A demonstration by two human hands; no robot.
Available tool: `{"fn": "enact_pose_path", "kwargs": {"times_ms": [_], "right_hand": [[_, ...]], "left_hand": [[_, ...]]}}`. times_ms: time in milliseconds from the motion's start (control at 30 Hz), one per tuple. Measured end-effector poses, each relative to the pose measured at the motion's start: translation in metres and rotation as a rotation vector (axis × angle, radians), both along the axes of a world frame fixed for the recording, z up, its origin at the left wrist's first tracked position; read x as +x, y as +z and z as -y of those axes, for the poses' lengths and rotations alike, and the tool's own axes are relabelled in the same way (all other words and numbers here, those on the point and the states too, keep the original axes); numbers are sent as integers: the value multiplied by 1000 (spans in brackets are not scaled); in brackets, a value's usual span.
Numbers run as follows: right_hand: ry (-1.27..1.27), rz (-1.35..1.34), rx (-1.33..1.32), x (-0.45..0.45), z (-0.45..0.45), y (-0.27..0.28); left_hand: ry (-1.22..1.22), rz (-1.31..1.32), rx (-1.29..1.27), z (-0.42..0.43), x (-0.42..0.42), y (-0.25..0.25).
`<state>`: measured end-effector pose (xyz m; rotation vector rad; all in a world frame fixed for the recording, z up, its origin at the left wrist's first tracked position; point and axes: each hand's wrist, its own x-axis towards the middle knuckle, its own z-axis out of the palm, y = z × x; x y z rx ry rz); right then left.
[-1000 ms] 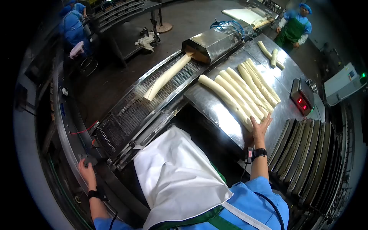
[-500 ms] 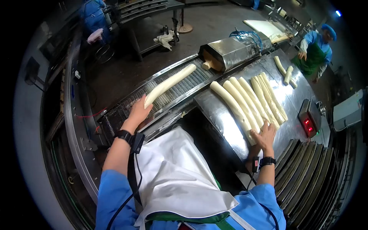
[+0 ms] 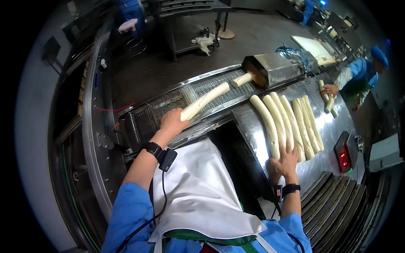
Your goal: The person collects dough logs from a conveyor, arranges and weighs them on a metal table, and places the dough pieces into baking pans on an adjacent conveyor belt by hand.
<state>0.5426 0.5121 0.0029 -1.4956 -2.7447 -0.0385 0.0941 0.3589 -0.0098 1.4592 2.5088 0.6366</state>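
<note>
My left hand (image 3: 173, 122) is closed round the near end of a pale, thick dough log (image 3: 207, 99). That log slants across the metal mesh conveyor (image 3: 162, 105), its near end over the conveyor's front rail. On the steel table to the right, several similar dough logs (image 3: 270, 120) lie side by side. My right hand (image 3: 287, 162) rests with spread fingers on the near ends of the left logs, not wrapped round any. Another length of dough (image 3: 241, 80) sticks out of the metal machine housing (image 3: 280, 69) onto the belt.
A co-worker's hand (image 3: 330, 90) touches short dough pieces (image 3: 328, 103) at the table's far end. A box with a red display (image 3: 344, 156) stands on the table's right side. Stacked trays (image 3: 333, 202) fill the lower right. A white board (image 3: 312, 48) lies beyond the machine.
The view has shifted. The held log has come slightly toward me, and the dough at the machine mouth sticks out further. My right fingers have spread over the logs. The co-worker has reached the short pieces.
</note>
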Motion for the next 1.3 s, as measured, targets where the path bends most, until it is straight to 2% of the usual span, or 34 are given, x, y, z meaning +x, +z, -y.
{"fn": "enact_pose_path", "kwargs": {"times_ms": [67,100,167,200,300,367,400,467,500,567,633,700,733,767,833,867,900,933,1000,1033,1067,1100,1167,1200,1233,1300], "right_hand": [[14,23,-54,3,1,1],[13,49,-109,2,2,3],[-119,164,-266,-14,8,21],[-123,120,-291,-17,6,23],[-89,132,-311,-20,-5,16],[-99,149,-325,-19,-10,9],[-103,146,-286,-19,-10,5],[-111,165,-267,-21,-12,-2],[-122,167,-260,-24,-8,2],[-95,86,-160,-17,-10,-15],[-58,74,-173,-18,-19,-24],[-82,-207,-328,-15,-27,-40],[-92,-158,-316,-42,-8,-17],[-77,-153,-311,-59,-3,-6],[-65,-625,-805,-91,4,12],[-56,-696,-878,-117,13,30],[187,-776,-917,-122,-3,26],[93,-847,-883,-145,-5,33],[63,-865,-980,-206,15,89],[271,-802,-1242,-237,29,131],[242,-929,-1216,-265,56,164],[363,-859,-1166,-287,48,181],[448,-926,-1102,-315,56,224],[586,-1075,-1205,-338,62,237],[689,-1108,-1278,-361,76,253],[918,-1030,-1487,-420,120,289]], "left_hand": [[36,393,-137,11,3,12],[127,755,-59,17,0,1],[386,1515,334,36,7,1],[396,1768,379,50,-3,5],[533,1867,812,71,-43,41],[443,1572,1228,84,-73,69],[473,1424,1333,95,-73,101],[570,1093,1467,122,-84,148],[639,911,1494,134,-91,160],[600,654,1643,163,-112,167],[708,612,1784,194,-131,166],[849,672,1872,235,-161,150],[862,725,1936,256,-177,133],[876,733,1913,276,-190,115],[1053,836,1786,312,-199,89],[1138,905,1721,325,-196,85],[1161,907,1713,333,-193,78],[1142,897,1696,338,-185,76],[1131,886,1682,347,-169,74],[1114,878,1672,351,-164,74],[1097,870,1663,356,-160,73],[1102,868,1669,363,-158,70],[1043,861,1659,374,-155,63],[1043,853,1664,375,-150,66],[1050,846,1672,376,-148,67],[1036,861,1726,378,-147,68]]}}
